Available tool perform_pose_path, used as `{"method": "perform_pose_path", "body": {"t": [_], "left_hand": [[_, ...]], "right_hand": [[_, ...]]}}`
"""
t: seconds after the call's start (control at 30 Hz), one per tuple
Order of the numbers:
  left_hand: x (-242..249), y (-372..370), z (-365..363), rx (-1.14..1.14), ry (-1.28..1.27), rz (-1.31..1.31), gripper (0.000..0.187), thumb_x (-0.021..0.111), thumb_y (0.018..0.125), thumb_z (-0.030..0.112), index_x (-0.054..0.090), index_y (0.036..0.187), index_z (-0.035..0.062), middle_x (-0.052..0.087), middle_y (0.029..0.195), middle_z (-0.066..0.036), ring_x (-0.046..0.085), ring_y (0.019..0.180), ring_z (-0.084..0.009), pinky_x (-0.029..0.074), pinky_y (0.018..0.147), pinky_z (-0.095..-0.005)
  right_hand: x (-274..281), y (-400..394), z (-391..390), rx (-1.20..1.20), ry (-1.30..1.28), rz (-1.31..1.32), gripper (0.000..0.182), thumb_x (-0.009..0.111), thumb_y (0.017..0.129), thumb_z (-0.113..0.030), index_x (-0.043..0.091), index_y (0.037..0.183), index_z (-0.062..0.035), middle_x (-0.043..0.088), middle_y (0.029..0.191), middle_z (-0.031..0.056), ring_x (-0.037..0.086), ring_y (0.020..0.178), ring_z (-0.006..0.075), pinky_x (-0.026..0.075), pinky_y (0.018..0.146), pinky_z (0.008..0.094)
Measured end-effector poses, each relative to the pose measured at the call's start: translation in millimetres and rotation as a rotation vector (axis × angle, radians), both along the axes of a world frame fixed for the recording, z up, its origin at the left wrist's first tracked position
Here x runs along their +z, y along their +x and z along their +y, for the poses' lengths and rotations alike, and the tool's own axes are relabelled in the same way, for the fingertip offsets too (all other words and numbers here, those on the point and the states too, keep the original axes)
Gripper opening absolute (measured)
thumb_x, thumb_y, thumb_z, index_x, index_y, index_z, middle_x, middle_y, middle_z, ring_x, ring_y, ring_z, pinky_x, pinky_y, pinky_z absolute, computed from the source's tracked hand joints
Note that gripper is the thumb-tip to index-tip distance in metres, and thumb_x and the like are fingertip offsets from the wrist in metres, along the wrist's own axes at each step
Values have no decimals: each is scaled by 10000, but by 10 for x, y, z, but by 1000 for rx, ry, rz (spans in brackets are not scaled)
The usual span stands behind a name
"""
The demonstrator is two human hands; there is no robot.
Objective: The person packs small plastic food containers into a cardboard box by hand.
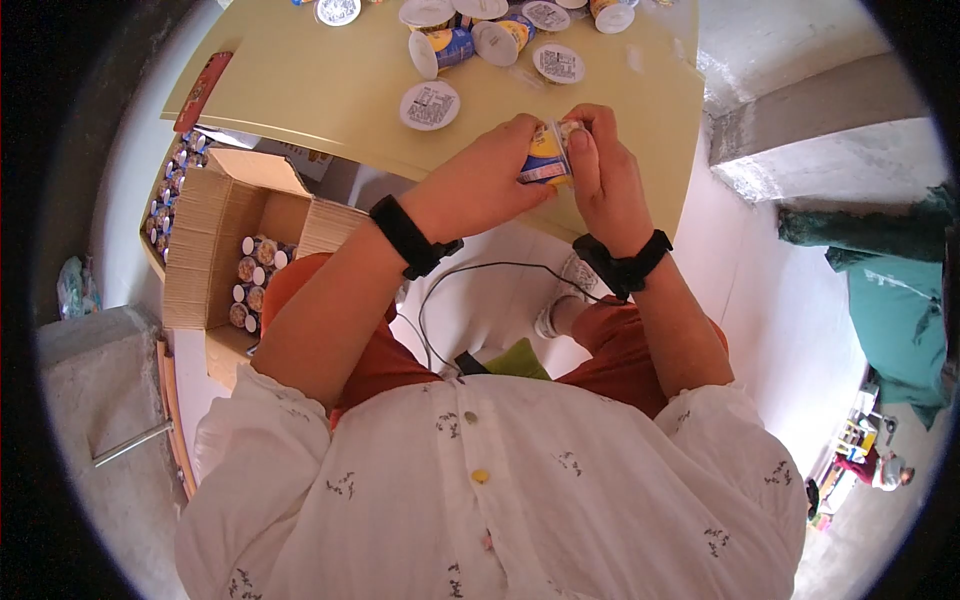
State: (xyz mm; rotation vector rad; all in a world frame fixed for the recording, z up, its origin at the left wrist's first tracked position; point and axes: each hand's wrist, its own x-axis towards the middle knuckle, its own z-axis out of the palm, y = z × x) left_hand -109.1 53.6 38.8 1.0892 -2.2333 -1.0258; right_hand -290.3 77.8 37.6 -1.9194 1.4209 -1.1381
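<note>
My left hand [494, 172] is wrapped round a small blue and yellow cup [543, 166] above the table's front edge. On the cup's right side, my right hand [606, 180] presses against its rim end with thumb and fingers. The cup lies tilted sideways between both hands. Just behind my left hand, a cup with a white printed lid [430, 106] is on the yellow table [330, 85]. Another printed lid [558, 64] shows farther back, near several tumbled cups [450, 47].
An open cardboard box [190, 250] at the left holds several cups [250, 285]. A red object [203, 92] lies at the table's left edge. A black cable [480, 266] hangs below my hands. A distant person [889, 471] shows at the lower right.
</note>
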Motion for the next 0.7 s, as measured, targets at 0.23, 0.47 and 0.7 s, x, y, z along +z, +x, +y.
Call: {"method": "perform_pose_path", "body": {"t": [0.23,0.47,0.7], "left_hand": [[-25,-14,-80,18,-46,124,605,772,785,244,432,1206,-26,604,1068,-221,615,973,-338,481,841,-387],[74,39,-109,-56,427,264,708,789,799,314,426,1309,-17,613,1062,-115,565,954,-163,477,832,-320],[17,-57,1,28,124,167,686,770,806,261,398,1309,-22,613,1093,-198,602,975,-261,476,870,-354]], "right_hand": [[49,-39,-68,6,-72,18,264,495,994,-292,493,1108,-54,621,818,203,636,735,406,488,643,439],[250,-220,-17,146,79,26,286,517,985,-306,509,1140,-66,616,763,196,639,724,391,488,651,427],[78,-122,-57,73,32,63,273,514,980,-300,499,1144,-83,638,780,228,629,744,442,481,617,472]]}}
